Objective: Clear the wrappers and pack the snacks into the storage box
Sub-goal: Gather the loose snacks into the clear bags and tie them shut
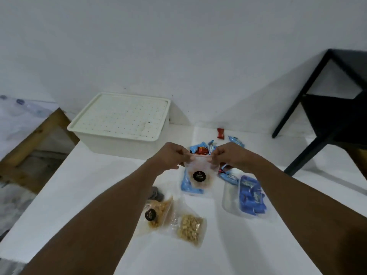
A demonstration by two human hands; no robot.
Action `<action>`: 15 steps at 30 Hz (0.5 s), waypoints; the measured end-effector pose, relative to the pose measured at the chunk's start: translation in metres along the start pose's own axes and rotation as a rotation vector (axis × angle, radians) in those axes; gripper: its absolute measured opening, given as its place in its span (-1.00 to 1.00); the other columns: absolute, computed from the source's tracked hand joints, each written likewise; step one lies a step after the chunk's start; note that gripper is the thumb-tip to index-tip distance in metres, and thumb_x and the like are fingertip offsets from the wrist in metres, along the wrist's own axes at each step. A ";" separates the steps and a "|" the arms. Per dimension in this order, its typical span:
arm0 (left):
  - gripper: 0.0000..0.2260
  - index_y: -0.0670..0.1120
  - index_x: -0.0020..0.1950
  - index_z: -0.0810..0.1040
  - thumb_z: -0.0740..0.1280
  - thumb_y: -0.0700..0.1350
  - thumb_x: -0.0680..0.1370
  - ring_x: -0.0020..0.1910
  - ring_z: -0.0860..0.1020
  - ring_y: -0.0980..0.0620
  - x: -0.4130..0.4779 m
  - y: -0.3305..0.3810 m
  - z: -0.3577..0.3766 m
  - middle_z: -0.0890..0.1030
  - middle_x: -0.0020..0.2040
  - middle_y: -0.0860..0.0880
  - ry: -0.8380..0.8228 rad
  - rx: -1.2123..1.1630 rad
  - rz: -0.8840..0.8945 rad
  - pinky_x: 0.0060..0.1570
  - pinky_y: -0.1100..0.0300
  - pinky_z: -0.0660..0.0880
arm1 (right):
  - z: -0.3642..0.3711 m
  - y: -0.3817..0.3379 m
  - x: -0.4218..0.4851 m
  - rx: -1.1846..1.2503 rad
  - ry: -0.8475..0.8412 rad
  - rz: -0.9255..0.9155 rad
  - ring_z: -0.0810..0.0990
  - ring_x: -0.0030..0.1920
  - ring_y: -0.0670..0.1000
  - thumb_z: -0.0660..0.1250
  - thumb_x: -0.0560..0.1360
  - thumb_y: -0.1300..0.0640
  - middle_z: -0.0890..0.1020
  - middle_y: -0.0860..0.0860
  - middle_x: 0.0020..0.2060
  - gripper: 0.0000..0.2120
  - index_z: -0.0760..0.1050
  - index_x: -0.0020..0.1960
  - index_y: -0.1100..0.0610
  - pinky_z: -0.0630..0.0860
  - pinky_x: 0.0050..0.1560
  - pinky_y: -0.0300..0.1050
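A clear snack pouch (201,171) with a round black label hangs above the white table, pinched at its top edge by both hands. My left hand (170,155) grips the top left corner, my right hand (226,154) the top right. Behind them stands the white storage box (121,124) with its dotted lid on. Under the pouch lies a pile of blue and red wrapped snacks (202,148). Nearer me lie a pouch of orange snacks (157,212) and a clear pouch of nuts (189,228). A clear tray of blue packets (251,195) sits on the right.
One red wrapper (220,133) and one blue one (236,140) lie apart near the back of the white table (79,195). A black table frame (327,108) stands at the right. A wooden frame (39,139) is to the left, past the table edge.
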State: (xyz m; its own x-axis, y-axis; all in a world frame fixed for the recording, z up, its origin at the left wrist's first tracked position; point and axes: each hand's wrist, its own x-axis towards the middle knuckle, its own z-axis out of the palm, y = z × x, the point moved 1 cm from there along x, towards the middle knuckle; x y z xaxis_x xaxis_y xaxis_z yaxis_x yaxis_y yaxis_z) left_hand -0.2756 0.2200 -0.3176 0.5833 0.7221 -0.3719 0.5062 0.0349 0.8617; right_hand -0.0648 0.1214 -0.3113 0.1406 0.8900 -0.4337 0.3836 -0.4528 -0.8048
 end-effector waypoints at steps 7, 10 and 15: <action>-0.77 -0.16 -0.02 0.68 0.54 -0.06 0.42 -0.03 0.69 -0.05 -0.066 0.070 0.023 0.73 -0.14 -0.08 0.095 -0.223 0.126 0.09 0.03 0.57 | -0.040 -0.028 -0.084 0.212 0.097 -0.190 0.61 -0.20 0.00 0.47 0.46 0.10 0.73 0.11 -0.19 -0.79 0.64 -0.04 0.25 0.43 -0.18 -0.10; -0.86 -0.14 -0.06 0.67 0.52 -0.11 0.45 -0.08 0.70 -0.04 -0.085 0.093 0.036 0.72 -0.15 -0.09 0.121 -0.301 0.183 0.07 0.05 0.57 | -0.055 -0.038 -0.113 0.205 0.173 -0.285 0.61 -0.26 -0.07 0.48 0.45 0.10 0.72 0.08 -0.25 -0.87 0.63 -0.14 0.17 0.45 -0.23 -0.18; -0.94 -0.11 -0.12 0.64 0.46 -0.13 0.51 -0.15 0.69 0.03 -0.098 0.126 0.050 0.70 -0.21 -0.05 0.177 -0.261 0.291 -0.09 0.18 0.54 | -0.072 -0.053 -0.144 0.185 0.269 -0.418 0.59 -0.38 -0.19 0.46 0.47 0.19 0.68 0.12 -0.28 -0.89 0.59 -0.19 0.21 0.44 -0.37 -0.32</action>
State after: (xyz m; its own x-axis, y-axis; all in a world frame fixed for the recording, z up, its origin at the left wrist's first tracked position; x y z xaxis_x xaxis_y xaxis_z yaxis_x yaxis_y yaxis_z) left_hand -0.2367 0.1193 -0.1899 0.5488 0.8341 -0.0555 0.1458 -0.0302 0.9888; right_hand -0.0396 0.0210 -0.1775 0.2486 0.9678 0.0394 0.2933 -0.0364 -0.9553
